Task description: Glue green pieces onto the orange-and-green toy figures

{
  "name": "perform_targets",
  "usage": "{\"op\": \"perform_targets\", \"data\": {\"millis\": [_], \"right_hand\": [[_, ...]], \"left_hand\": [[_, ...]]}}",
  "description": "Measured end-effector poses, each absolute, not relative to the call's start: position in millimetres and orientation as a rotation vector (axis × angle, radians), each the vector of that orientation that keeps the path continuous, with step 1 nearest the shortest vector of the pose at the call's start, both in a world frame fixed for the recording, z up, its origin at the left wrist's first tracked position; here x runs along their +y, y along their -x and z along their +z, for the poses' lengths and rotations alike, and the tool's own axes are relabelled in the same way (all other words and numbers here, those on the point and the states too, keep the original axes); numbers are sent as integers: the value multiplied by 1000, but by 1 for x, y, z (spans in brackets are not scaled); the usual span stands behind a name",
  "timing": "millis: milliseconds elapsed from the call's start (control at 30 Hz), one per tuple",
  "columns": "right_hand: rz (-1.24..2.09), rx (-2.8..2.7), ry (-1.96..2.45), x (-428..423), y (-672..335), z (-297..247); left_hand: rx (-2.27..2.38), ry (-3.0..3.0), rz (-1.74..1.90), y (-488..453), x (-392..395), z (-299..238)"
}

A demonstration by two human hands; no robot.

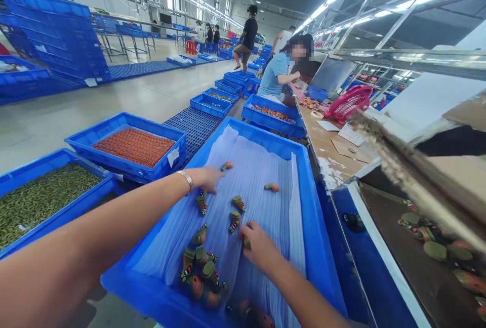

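Blue crate (pixel 321 227) of toy figures (pixel 201 257) — right hand (pixel 260 246) pinches a green piece (pixel 246 243), left hand's (pixel 207 178) grip cannot be told.

Two hands, the left hand (pixel 207 178) and the right hand (pixel 260 247), hang over one foam-lined blue crate (pixel 317 211). On its liner lie six single toy pieces (pixel 238 202) and a huddle (pixel 201 267) of about seven more (they overlap, so the count is rough). Beside it stand two filled crates: one orange-piece crate (pixel 125 168) and one green-piece crate (pixel 56 219). There is one pink basket (pixel 347 103).
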State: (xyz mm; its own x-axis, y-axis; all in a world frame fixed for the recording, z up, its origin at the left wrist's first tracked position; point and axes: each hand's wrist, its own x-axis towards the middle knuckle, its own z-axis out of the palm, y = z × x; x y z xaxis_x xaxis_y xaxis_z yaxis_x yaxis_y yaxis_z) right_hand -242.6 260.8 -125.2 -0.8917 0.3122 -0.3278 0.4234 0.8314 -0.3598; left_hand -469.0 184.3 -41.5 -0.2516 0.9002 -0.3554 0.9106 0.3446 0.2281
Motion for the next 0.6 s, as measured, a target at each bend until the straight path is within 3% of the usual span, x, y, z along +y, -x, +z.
{"op": "perform_targets", "data": {"millis": [200, 433, 600], "right_hand": [[-691, 2858, -687, 285, 281, -117], [-545, 2832, -711, 267, 321, -136], [-575, 2911, -681, 284, 298, -105]], "left_hand": [[2239, -1500, -135, 456, 162, -90], [2238, -1473, -80, 448, 167, -98], [2352, -1485, 115, 468, 197, -94]]}}
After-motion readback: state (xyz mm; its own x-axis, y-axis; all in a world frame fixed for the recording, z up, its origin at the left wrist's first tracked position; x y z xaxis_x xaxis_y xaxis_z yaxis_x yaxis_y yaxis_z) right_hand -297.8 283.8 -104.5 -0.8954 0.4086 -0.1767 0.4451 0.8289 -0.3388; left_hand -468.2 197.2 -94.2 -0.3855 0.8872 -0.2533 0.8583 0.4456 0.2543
